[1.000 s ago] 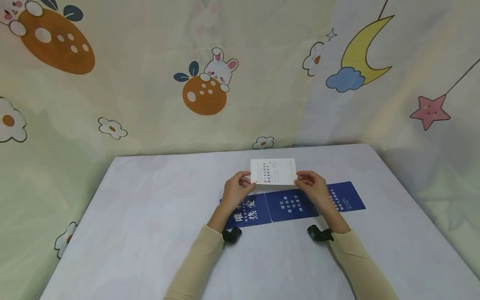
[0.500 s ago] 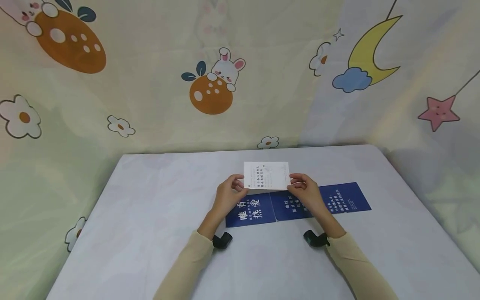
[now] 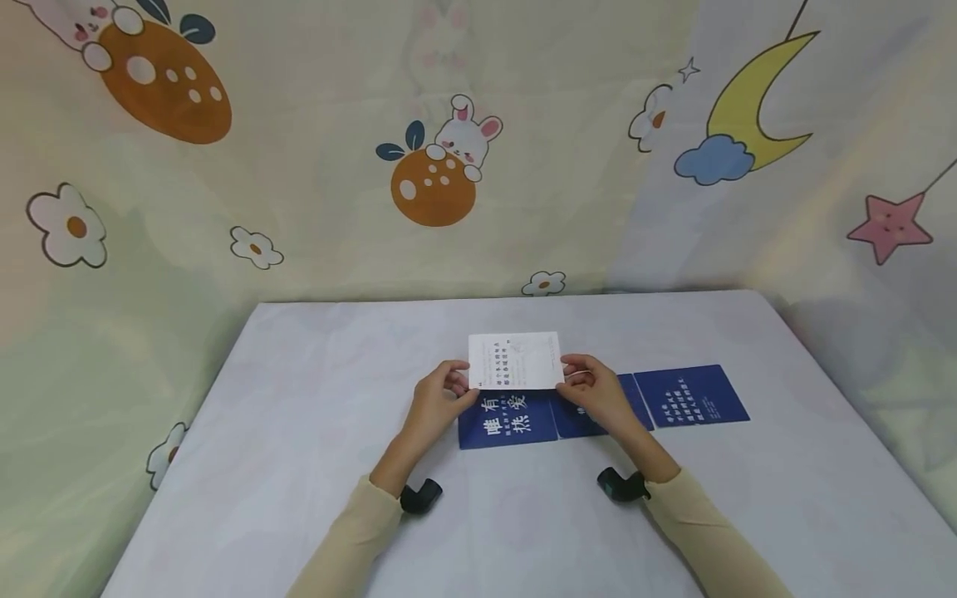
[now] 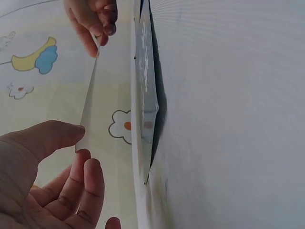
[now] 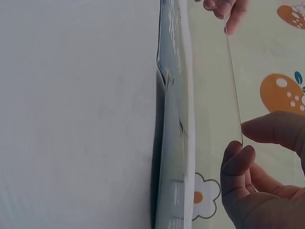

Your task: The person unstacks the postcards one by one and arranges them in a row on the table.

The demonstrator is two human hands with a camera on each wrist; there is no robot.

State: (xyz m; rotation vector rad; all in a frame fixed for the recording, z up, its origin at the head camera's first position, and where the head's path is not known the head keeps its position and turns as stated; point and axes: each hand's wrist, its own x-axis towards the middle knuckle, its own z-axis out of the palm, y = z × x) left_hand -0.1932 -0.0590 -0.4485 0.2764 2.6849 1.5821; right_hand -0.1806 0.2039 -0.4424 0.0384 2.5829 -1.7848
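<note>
A white printed card (image 3: 514, 362) is stretched between my two hands above the table. My left hand (image 3: 435, 401) pinches its left edge between thumb and fingers, and my right hand (image 3: 601, 396) pinches its right edge likewise. Seen edge-on in the left wrist view, the card (image 4: 89, 98) is a thin sheet held apart from the tabletop. Below it lie three blue cards in a row: the left blue card (image 3: 507, 423) with large white characters, the middle blue card (image 3: 583, 425), partly covered by my right hand, and the right blue card (image 3: 691, 397).
The table has a white cloth (image 3: 299, 432) over it. Behind stands a fabric backdrop (image 3: 321, 149) printed with rabbits, a moon and flowers. Small black wrist cameras sit at the left cuff (image 3: 421, 497) and the right cuff (image 3: 622, 485).
Both hands have moved left and slightly nearer with the white card, which now overlaps the left blue card in the head view. The right blue card has come fully into sight.
</note>
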